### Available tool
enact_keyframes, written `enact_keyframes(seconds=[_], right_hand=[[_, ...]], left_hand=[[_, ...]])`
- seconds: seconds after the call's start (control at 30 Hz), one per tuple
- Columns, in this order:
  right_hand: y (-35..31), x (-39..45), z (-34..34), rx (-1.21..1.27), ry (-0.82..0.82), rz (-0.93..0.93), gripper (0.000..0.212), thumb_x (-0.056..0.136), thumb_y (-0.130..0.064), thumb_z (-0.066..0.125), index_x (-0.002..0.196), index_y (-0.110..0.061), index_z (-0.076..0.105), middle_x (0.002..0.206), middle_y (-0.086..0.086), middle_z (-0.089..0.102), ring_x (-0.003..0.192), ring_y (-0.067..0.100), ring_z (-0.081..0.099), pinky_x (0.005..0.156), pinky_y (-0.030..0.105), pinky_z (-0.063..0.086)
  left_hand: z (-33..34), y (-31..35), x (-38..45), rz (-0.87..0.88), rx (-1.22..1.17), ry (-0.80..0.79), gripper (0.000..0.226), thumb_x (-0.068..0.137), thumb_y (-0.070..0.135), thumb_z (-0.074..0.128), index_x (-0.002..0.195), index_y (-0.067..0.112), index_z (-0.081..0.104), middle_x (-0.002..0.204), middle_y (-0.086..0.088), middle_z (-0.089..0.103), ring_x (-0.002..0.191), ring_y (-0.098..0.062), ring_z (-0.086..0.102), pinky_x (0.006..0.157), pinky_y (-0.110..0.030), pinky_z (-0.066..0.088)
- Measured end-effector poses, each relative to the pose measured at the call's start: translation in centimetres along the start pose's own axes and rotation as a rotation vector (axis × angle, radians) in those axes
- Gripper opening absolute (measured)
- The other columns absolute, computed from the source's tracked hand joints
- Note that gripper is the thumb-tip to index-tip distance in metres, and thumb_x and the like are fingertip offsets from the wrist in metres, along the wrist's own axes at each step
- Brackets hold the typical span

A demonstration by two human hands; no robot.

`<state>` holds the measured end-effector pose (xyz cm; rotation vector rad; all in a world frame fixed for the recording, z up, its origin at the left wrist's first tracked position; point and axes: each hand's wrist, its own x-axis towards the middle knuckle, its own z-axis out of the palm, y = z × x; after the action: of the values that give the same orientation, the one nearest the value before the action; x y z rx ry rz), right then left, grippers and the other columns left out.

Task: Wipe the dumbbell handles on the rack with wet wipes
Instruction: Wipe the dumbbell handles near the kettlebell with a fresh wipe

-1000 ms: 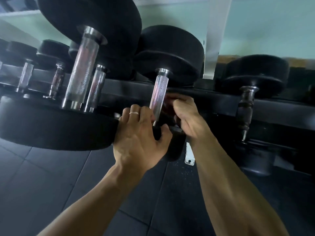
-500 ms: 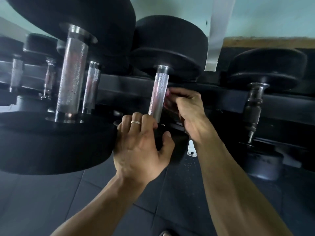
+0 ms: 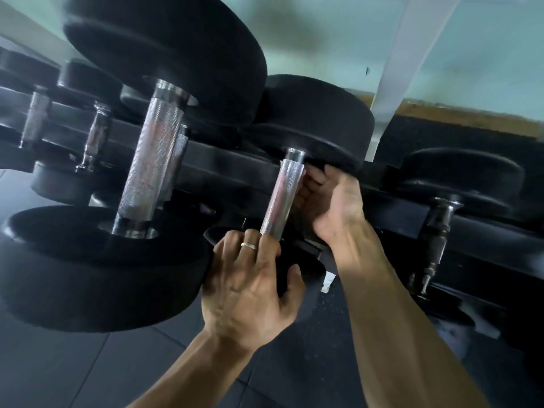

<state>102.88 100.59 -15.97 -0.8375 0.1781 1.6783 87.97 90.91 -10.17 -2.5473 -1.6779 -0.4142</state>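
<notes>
Head view, step: We think we are cleaning the middle handle (image 3: 282,198), the shiny bar in the centre of the frame.
Head view, where it is: This bar stands between its top weight (image 3: 312,119), up and a bit right of centre, and its bottom weight (image 3: 300,278), low in the centre. It sits on the dark rack (image 3: 235,172) that runs across the middle.
Head view, left hand: Our left hand (image 3: 250,293) is low in the centre. Its fingers curl over the bottom weight and hold it steady. It wears a ring (image 3: 248,245).
Head view, right hand: Our right hand (image 3: 332,210) is just right of the bar, fingers bent toward it. It is blurry. We cannot tell if it is gripping or loose.
Head view, wipe: We cannot see a wet wipe. It may be hidden inside the right hand.
How to do it well: We should keep the weight still with the left hand. We should wrap the wipe all the way round the bar, then rub from top to bottom. The bumpy part needs a good rub.
Count, hands: Two.
Count, big bar: One, the thick handle (image 3: 150,169) left of centre.
Count, other bars: One thin bar just behind the thick one, two at the far left, one dark handle (image 3: 435,240) at the right. With the middle one, we count six bars.
Count, rings: One.
</notes>
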Motion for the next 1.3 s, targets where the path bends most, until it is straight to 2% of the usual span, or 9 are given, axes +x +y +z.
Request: enact_keyframes(seconds=[0.13,0.3,0.47,0.6,0.67,0.87,1.0,1.2,1.3], right_hand=[[2.0,-1.3,-1.1,-0.145,0.025,0.083,0.050,0.065,-0.035,0.059,0.106,-0.006,0.063,0.116,0.022,0.061,0.103,0.032,0.051,0.092,0.042,0.040],[0.7,-0.6,-1.0,0.149,0.020,0.015,0.047,0.095,-0.032,0.037,0.105,0.000,0.069,0.096,0.013,0.065,0.090,0.024,0.057,0.103,0.037,0.037],[2.3,-1.9,-2.1,-0.079,-0.067,0.171,0.063,0.082,-0.036,0.044,0.134,0.000,0.049,0.136,0.025,0.056,0.130,0.039,0.051,0.112,0.043,0.033],[0.9,-1.2,-1.3,-0.049,-0.052,0.101,0.044,0.090,-0.030,0.041,0.098,0.003,0.069,0.131,0.028,0.059,0.123,0.043,0.053,0.111,0.044,0.033],[0.4,-0.7,-0.3,0.039,-0.047,0.063,0.049,0.094,-0.026,0.031,0.107,0.002,0.068,0.128,0.025,0.063,0.123,0.040,0.059,0.113,0.044,0.036],[2.1,-1.7,-1.0,-0.357,-0.052,0.325,0.056,0.088,-0.034,0.034,0.114,0.008,0.060,0.115,0.032,0.065,0.116,0.048,0.058,0.109,0.049,0.040],[0.5,0.1,0.0,0.007,-0.076,0.158,0.065,0.092,-0.036,0.025,0.113,0.010,0.065,0.117,0.029,0.066,0.114,0.041,0.062,0.107,0.045,0.042],[2.0,-1.2,-1.7,-0.301,-0.151,0.388,0.066,0.092,-0.038,0.025,0.099,0.006,0.074,0.108,0.027,0.069,0.109,0.041,0.063,0.110,0.047,0.037],[1.2,-0.2,-0.2,-0.036,-0.176,0.259,0.061,0.087,-0.034,0.030,0.104,0.009,0.069,0.109,0.026,0.068,0.109,0.041,0.065,0.108,0.045,0.041]], left_hand=[[-0.1,0.1,0.1,-0.009,-0.001,-0.024,0.030,0.080,0.038,0.054,0.079,0.008,0.061,0.076,-0.006,0.057,0.076,-0.031,0.054,0.075,-0.040,0.043],[-0.1,0.1,0.1,-0.016,-0.007,-0.037,0.030,0.078,0.038,0.054,0.077,0.009,0.060,0.075,-0.007,0.056,0.074,-0.030,0.054,0.073,-0.041,0.044],[-0.3,0.2,0.2,-0.030,-0.019,-0.031,0.030,0.078,0.038,0.056,0.077,0.009,0.061,0.075,-0.007,0.056,0.073,-0.030,0.053,0.070,-0.041,0.045],[-0.3,0.2,0.2,-0.037,-0.022,-0.033,0.030,0.077,0.040,0.057,0.076,0.010,0.060,0.075,-0.006,0.056,0.073,-0.029,0.053,0.071,-0.040,0.045],[-0.4,0.2,0.2,-0.042,-0.026,-0.044,0.030,0.077,0.040,0.057,0.076,0.010,0.060,0.074,-0.006,0.056,0.073,-0.029,0.053,0.071,-0.041,0.045],[-0.4,0.2,0.2,-0.067,-0.030,-0.084,0.031,0.077,0.041,0.057,0.076,0.010,0.059,0.076,-0.007,0.056,0.074,-0.031,0.055,0.073,-0.042,0.047],[-0.4,0.2,0.2,-0.066,-0.030,-0.090,0.031,0.077,0.041,0.056,0.076,0.009,0.060,0.074,-0.007,0.056,0.073,-0.031,0.055,0.072,-0.042,0.048],[-0.3,0.2,0.2,-0.060,-0.034,-0.062,0.032,0.078,0.040,0.057,0.076,0.009,0.060,0.074,-0.008,0.056,0.071,-0.031,0.054,0.070,-0.042,0.047],[-0.2,0.2,0.1,-0.051,-0.029,-0.057,0.031,0.078,0.039,0.057,0.075,0.009,0.060,0.074,-0.007,0.055,0.071,-0.031,0.054,0.069,-0.042,0.047]])
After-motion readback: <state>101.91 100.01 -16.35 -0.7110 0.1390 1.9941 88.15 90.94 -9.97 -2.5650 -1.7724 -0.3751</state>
